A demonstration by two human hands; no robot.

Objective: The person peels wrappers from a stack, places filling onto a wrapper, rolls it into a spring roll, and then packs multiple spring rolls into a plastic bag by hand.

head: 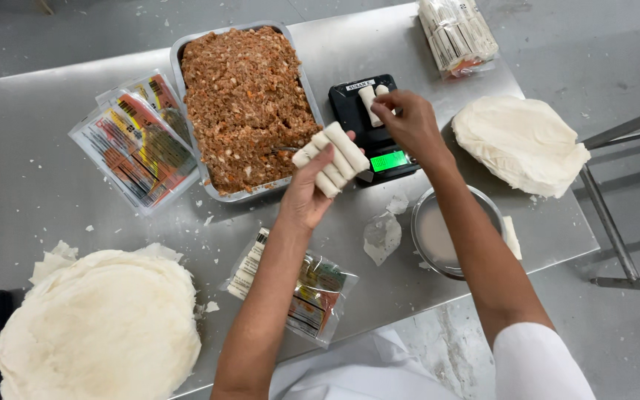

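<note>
From the head view, the left hand [311, 194] is raised, fingers curled around a stack of spring rolls [332, 158]. Just beyond it, the right hand [407, 118] reaches forward, pinching a roll [369, 104] over the black scale [370, 126].

brushed steel table [31, 200], glossy plastic packets [136, 148].

You have two stacks of round wrappers [98, 326] [520, 144] on the tabletop [31, 200], one tray of filling [244, 104], one scale [373, 126] bearing two rolls [373, 100], one metal bowl [438, 237], and three filled roll packets [294, 289] [457, 33] [138, 144].
</note>
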